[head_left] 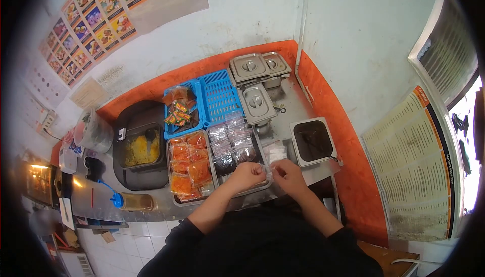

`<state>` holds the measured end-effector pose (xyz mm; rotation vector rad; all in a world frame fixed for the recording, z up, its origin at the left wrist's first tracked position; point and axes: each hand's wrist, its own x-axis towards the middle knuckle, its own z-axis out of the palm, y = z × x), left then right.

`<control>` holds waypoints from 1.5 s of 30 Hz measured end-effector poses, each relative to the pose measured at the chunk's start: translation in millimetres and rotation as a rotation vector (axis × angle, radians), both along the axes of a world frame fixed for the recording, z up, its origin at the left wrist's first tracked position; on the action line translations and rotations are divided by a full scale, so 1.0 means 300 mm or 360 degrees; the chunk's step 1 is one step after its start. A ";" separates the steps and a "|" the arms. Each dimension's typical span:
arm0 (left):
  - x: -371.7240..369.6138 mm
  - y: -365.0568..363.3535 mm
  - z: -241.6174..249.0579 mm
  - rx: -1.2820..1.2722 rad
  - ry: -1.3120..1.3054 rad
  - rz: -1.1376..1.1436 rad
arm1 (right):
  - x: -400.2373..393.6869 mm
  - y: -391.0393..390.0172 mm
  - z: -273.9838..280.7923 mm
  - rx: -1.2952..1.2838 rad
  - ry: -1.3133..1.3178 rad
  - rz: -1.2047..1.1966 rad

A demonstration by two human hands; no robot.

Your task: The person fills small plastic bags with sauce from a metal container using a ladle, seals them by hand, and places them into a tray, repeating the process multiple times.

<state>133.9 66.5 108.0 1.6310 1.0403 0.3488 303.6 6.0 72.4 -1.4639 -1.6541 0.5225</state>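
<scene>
My left hand [248, 176] is over the front right part of a metal tray of small clear bags with dark contents [220, 166]. Its fingers are pinched on a small clear plastic bag [267, 172]. Close on the right, my right hand [289, 176] has its fingers closed at the other side of the same bag. What lies inside the bag is too small to tell. Behind my right hand lies a stack of empty-looking clear bags [276, 152]. Left of the dark bags stands a tray of orange-filled bags [190, 168].
Blue baskets [220, 94], lidded metal containers [256, 103] and a pan of dark sauce [312, 140] stand behind. Leftward are a black tray with yellow food [142, 149], a blue-capped bottle [132, 201] and a clear tub [94, 133]. An orange-edged wall bounds the right.
</scene>
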 end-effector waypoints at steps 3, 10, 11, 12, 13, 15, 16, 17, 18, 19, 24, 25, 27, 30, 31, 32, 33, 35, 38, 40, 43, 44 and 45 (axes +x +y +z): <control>0.026 0.014 -0.026 0.0270 0.0065 0.0085 | -0.008 0.005 0.047 0.0178 -0.0062 0.0118; 0.109 -0.022 -0.072 0.0848 0.0668 -0.0035 | -0.016 -0.023 0.022 -0.0254 -0.0587 0.0129; 0.116 -0.015 -0.120 0.0840 0.0695 -0.0003 | -0.007 -0.014 0.041 -0.0282 -0.0501 0.0125; 0.118 0.000 -0.187 0.0912 0.0374 -0.0114 | 0.022 -0.010 0.024 -0.0272 -0.0486 0.0166; 0.102 0.002 -0.175 0.0978 0.0051 -0.0227 | 0.062 -0.012 0.003 -0.0368 -0.0086 0.0174; 0.076 -0.026 -0.044 0.1262 0.0100 -0.0227 | 0.063 -0.013 0.005 -0.0472 0.0321 0.0189; 0.072 -0.039 0.019 0.1544 0.0121 -0.0258 | 0.054 -0.028 0.056 -0.0571 0.0200 0.0142; 0.073 -0.041 0.007 0.1533 0.0121 -0.0259 | 0.048 -0.041 0.083 -0.0673 0.0073 0.0088; 0.085 -0.040 -0.017 0.1639 0.0169 -0.0401 | 0.042 -0.042 0.063 -0.0686 0.0069 0.0079; 0.103 -0.039 -0.045 0.1746 0.0202 -0.0552 | 0.041 -0.041 0.028 -0.0418 -0.0108 0.0098; 0.132 -0.032 -0.205 0.1899 0.0198 -0.0552 | 0.083 -0.077 -0.001 -0.0518 -0.0233 -0.0009; 0.126 -0.019 -0.254 0.1554 0.0139 -0.0445 | 0.116 -0.084 -0.057 -0.0344 -0.0152 -0.0033; 0.111 0.004 -0.261 0.1220 0.0065 -0.0380 | 0.152 -0.094 0.069 -0.0004 0.0317 -0.0321; 0.073 0.004 -0.159 0.1191 0.0006 -0.0090 | 0.289 -0.063 0.017 0.0346 0.0531 -0.1599; 0.067 0.002 -0.138 0.1032 -0.0117 0.0031 | 0.345 -0.065 -0.062 0.0353 0.0529 -0.1620; 0.061 0.003 -0.128 0.0871 -0.0237 0.0154 | 0.404 -0.066 -0.163 0.0217 0.0674 -0.1463; 0.056 0.020 -0.209 0.0825 -0.0223 0.0156 | 0.437 -0.067 -0.214 0.0089 0.0814 -0.1295; 0.065 0.023 -0.201 0.0720 -0.0377 0.0138 | 0.418 -0.075 -0.205 0.0110 0.0571 -0.1247; 0.084 0.016 -0.147 0.0627 -0.0529 0.0162 | 0.382 -0.087 -0.151 0.0185 0.0284 -0.1253; 0.092 0.019 -0.135 0.0489 -0.0551 0.0225 | 0.374 -0.101 -0.117 0.0370 -0.0145 -0.1159; 0.094 0.038 -0.172 0.0202 -0.0550 0.0253 | 0.365 -0.088 -0.223 0.0176 -0.0543 -0.1207; 0.103 0.040 -0.165 0.0212 -0.0557 0.0245 | 0.352 -0.072 -0.288 0.0188 -0.0545 -0.1216; 0.111 0.040 -0.154 0.0360 -0.0424 0.0237 | 0.330 -0.048 -0.363 0.0130 -0.0302 -0.1211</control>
